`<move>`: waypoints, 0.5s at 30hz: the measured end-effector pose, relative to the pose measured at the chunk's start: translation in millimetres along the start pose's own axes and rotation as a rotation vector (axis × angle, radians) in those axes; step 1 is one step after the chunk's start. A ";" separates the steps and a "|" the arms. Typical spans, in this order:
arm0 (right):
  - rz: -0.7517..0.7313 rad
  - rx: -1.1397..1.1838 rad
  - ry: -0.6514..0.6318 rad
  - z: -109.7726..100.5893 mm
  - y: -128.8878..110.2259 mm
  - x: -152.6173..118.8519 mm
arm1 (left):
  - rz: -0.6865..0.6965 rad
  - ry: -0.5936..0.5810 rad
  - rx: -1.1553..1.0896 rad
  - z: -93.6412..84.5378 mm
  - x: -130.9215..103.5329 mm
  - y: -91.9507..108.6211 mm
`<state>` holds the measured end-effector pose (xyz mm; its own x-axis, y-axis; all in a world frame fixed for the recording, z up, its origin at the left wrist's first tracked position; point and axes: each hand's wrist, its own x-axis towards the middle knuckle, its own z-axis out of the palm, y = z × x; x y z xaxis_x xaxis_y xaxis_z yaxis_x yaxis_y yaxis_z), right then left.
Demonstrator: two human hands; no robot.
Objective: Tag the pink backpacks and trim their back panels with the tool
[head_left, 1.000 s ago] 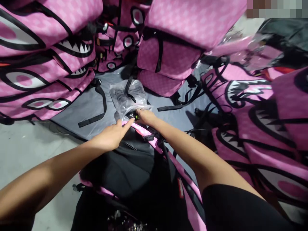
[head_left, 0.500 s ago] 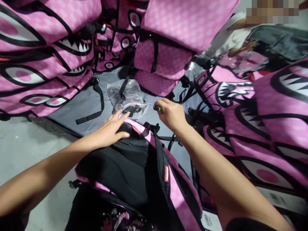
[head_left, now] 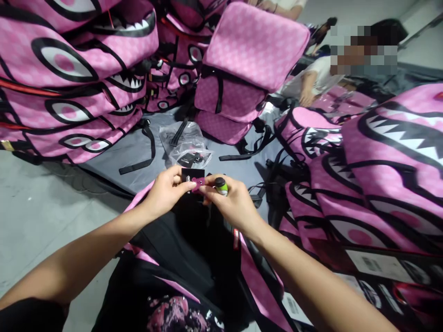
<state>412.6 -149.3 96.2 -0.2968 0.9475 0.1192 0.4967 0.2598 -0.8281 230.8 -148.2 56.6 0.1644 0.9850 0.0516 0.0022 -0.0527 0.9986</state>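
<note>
My left hand (head_left: pixel 173 186) pinches the left side of a black card tag (head_left: pixel 193 173) with a small magenta piece on it. At the tag's right side, the fingers of my right hand (head_left: pixel 228 196) are closed on it, and a green tool with a black end (head_left: pixel 220 186) is tucked in the same hand. Below both hands lies a black and pink backpack (head_left: pixel 256 281), its black panel facing up. Just beyond the tag rests a clear plastic bag (head_left: pixel 183 138) with black pieces inside.
Stacked pink backpacks with eyes and teeth stand at the left (head_left: pixel 69 64) and right (head_left: pixel 391 170). More pink bags (head_left: pixel 256 46) are piled at the back centre of the grey table (head_left: pixel 134 143). A person in white (head_left: pixel 321 71) is at the back right.
Both hands have come together over the backpack, and a black tag with a magenta piece is now between them. My left hand has closed from spread fingers. The camera view has shifted.
</note>
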 end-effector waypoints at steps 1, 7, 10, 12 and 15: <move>0.003 -0.019 0.005 1.5 -0.3 -0.9 | 0.038 0.009 0.038 -3.4 -3.4 -2.5; -0.030 -0.606 -0.090 10.6 6.4 3.7 | 0.066 0.250 0.661 -56.4 -33.3 -47.0; 0.000 -0.823 -0.330 24.5 2.5 8.8 | -0.052 0.142 0.712 -71.4 -46.7 -70.7; -0.027 -0.899 -0.470 36.7 -1.1 13.0 | -0.051 0.158 0.734 -71.0 -52.0 -79.7; -0.017 -0.951 -0.642 54.3 -3.3 19.4 | -0.009 0.216 0.773 -65.5 -54.9 -86.9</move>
<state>360.9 -142.0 71.5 -0.5351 0.7434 -0.4013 0.8226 0.5666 -0.0474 156.9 -186.9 -32.3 -0.0336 0.9917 0.1239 0.6981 -0.0654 0.7130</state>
